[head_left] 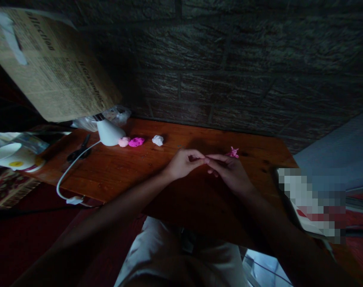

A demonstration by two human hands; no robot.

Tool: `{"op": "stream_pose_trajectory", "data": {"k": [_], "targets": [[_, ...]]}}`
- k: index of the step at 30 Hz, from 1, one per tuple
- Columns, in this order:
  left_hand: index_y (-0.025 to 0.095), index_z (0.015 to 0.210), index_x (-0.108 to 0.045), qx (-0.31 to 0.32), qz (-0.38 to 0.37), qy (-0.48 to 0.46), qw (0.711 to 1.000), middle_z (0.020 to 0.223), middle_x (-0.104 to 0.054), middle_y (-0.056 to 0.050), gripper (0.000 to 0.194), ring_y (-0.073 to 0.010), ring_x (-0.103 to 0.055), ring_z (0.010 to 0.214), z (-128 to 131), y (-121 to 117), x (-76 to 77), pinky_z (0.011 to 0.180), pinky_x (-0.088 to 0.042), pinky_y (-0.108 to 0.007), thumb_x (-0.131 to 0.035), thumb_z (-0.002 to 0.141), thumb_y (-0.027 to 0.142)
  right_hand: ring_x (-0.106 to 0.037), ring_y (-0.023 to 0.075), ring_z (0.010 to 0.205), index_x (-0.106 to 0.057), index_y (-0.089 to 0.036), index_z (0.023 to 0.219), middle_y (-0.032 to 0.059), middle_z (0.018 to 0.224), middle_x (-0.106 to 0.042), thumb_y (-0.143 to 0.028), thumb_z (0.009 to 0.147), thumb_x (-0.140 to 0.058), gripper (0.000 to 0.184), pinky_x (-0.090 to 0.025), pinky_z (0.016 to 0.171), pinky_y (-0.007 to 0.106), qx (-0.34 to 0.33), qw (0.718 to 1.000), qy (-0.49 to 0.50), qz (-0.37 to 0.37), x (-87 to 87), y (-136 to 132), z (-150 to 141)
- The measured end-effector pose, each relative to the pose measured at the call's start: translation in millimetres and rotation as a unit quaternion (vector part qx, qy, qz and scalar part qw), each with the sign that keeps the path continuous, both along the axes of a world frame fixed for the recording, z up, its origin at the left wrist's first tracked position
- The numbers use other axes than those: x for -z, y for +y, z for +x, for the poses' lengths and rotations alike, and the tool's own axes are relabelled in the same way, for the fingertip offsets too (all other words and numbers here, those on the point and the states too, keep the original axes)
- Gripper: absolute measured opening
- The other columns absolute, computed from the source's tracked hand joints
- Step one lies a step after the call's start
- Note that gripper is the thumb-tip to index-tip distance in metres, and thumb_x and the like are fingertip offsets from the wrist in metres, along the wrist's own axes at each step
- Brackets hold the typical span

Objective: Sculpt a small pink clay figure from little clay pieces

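My left hand (184,162) and my right hand (229,171) meet over the middle of the wooden table, thumbs and fingertips pinched together. Whatever lies between the fingertips is too small and dark to make out. Just beyond my right hand stands a small pink figure (234,152) with thin points sticking up, its lower part partly hidden by the fingers. Farther left on the table sit a white lump of modelling clay (157,140), a bright magenta lump (136,142) and a pale pink lump (124,141), the last two touching.
A lamp with a newsprint-patterned shade (64,67) and white base (109,133) stands at the back left, its white cord (60,179) looping over the table (109,171). Dark scissors (79,150) and a paper cup (16,156) lie farther left. A brick wall (193,79) rises behind.
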State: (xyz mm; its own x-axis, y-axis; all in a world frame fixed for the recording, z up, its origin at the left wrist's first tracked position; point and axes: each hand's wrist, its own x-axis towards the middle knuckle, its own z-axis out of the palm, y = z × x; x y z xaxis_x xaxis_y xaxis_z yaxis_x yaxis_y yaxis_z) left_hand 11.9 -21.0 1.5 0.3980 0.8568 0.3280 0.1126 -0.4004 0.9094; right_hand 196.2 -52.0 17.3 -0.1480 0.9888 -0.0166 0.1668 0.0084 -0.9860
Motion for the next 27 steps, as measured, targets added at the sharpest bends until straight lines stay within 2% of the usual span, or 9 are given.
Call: {"op": "stream_pose_trajectory", "data": {"k": [5,9,12,15,21,24,27], "targets": [[0.014,0.091,-0.076,0.035,-0.049,-0.034,0.998,0.092,-0.079,-0.007,0.018,-0.0147,-0.072,0.083,1,4,4.3,0.081,-0.055,-0.029,-0.076,0.081,0.029,-0.052,0.0108,0.051,-0.079,-0.019,0.094,0.0003,0.059,-0.067,-0.050,0.075,-0.077,0.037,-0.041,0.049,0.025,0.019,1.000,-0.001,-0.003,2.5,4,3],[0.014,0.093,-0.077,0.044,-0.069,-0.041,0.996,0.096,-0.079,-0.008,0.021,-0.0155,-0.071,0.087,0,4,0.3,0.084,-0.055,-0.030,-0.076,0.081,0.031,-0.053,0.0113,0.052,-0.079,-0.019,0.095,0.0013,0.063,-0.068,-0.053,0.074,-0.076,0.040,-0.040,0.049,0.024,0.031,0.999,-0.004,-0.005,4.2,5,3],[0.015,0.097,-0.077,0.046,-0.105,-0.040,0.993,0.096,-0.078,-0.008,0.024,-0.0138,-0.069,0.080,-1,3,-3.9,0.071,-0.053,-0.025,-0.074,0.083,0.034,-0.054,0.0117,0.055,-0.079,-0.021,0.092,0.0034,0.073,-0.072,-0.056,0.075,-0.074,0.039,-0.041,0.050,0.025,0.028,1.000,0.003,0.002,3.3,5,3],[0.016,0.100,-0.077,0.046,-0.134,-0.052,0.988,0.093,-0.078,-0.008,0.026,-0.0113,-0.065,0.071,-2,3,-4.8,0.056,-0.044,-0.020,-0.072,0.084,0.036,-0.055,0.0113,0.057,-0.079,-0.022,0.089,0.0043,0.080,-0.075,-0.056,0.079,-0.070,0.037,-0.042,0.051,0.025,0.020,1.000,0.019,0.007,2.8,5,3],[0.016,0.096,-0.077,0.054,-0.129,-0.060,0.988,0.079,-0.073,-0.004,0.023,-0.0052,-0.048,0.053,-3,3,-5.5,0.050,-0.035,-0.020,-0.073,0.085,0.035,-0.057,0.0112,0.058,-0.080,-0.024,0.095,0.0045,0.086,-0.077,-0.049,0.076,-0.076,0.031,-0.041,0.050,0.024,0.021,0.998,0.052,0.002,3.7,4,2],[0.016,0.095,-0.077,0.054,-0.113,-0.053,0.991,0.073,-0.070,-0.001,0.023,-0.0050,-0.045,0.052,-3,2,-6.5,0.050,-0.034,-0.020,-0.073,0.085,0.036,-0.058,0.0120,0.059,-0.080,-0.024,0.097,0.0048,0.085,-0.077,-0.046,0.074,-0.078,0.032,-0.041,0.050,0.025,0.027,0.998,0.050,0.000,2.5,4,2],[0.016,0.097,-0.077,0.048,-0.101,-0.052,0.992,0.075,-0.071,-0.002,0.026,-0.0051,-0.046,0.052,-3,2,-6.8,0.050,-0.036,-0.021,-0.072,0.086,0.039,-0.057,0.0113,0.056,-0.079,-0.023,0.097,0.0041,0.081,-0.077,-0.044,0.072,-0.081,0.033,-0.040,0.049,0.025,0.040,0.997,0.061,-0.003,1.4,4,2]]}}
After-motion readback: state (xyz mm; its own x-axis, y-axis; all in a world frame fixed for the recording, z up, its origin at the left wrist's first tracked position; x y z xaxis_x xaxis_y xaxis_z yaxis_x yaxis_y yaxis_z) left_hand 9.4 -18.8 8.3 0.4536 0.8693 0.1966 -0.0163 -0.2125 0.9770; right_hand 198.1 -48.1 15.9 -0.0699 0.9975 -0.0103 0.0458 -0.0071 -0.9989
